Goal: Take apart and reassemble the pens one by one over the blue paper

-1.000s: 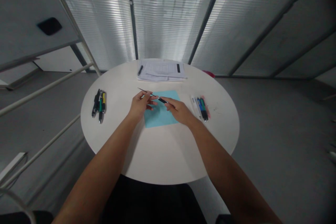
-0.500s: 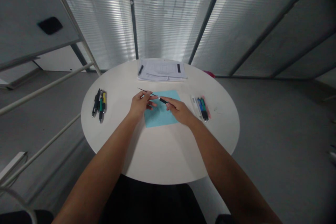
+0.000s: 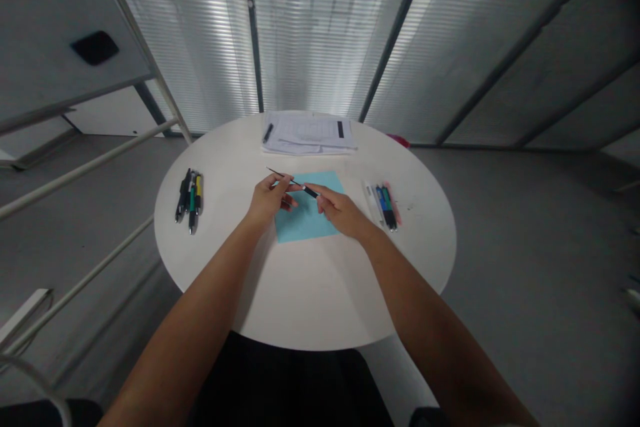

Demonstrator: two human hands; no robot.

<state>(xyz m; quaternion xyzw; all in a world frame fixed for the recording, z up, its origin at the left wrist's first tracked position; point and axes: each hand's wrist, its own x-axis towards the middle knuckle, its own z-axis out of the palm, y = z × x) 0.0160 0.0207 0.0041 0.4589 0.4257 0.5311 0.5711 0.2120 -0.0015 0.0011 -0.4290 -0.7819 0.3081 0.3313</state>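
Over a light blue sheet (image 3: 313,230) on the round white table, my two hands meet at their fingertips. Between the thumb and fingers of my left hand (image 3: 270,199) is a thin dark rod (image 3: 277,174), which looks like a pen refill. My right hand (image 3: 341,211) is closed on a short black pen barrel (image 3: 311,192), its index finger stretched along it. Rod and barrel lie nearly in one line, the rod's near end close to the barrel's end. Whether the rod sits inside the barrel is too small to tell.
Several pens (image 3: 192,200) lie in a group at the table's left. More pens (image 3: 386,207), blue, green, pink and clear, lie at the right. A stack of papers (image 3: 310,133) with a black pen (image 3: 268,133) on it is at the far edge. White rails (image 3: 90,163) stand left.
The thin rod has shifted slightly right, toward the barrel, in my left fingers. My right hand and the black barrel have hardly moved.
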